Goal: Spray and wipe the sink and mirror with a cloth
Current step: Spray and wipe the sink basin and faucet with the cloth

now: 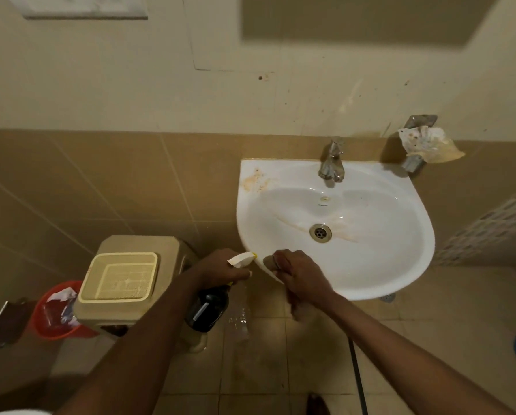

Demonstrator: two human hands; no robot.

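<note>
here your left hand [225, 266] has its fingers wrapped around the neck of the dark spray bottle [207, 310], with the white nozzle [241, 259] pointing toward the sink [400, 265]. your right hand [300, 275] is clenched on a small brownish cloth [269, 262], pressed on the near left rim of the sink. the basin is white, with brown stains near the drain [320, 233] and at the back left corner. the tap [332, 163] stands at the back. the mirror's lower edge [355, 22] shows on the wall above.
</note>
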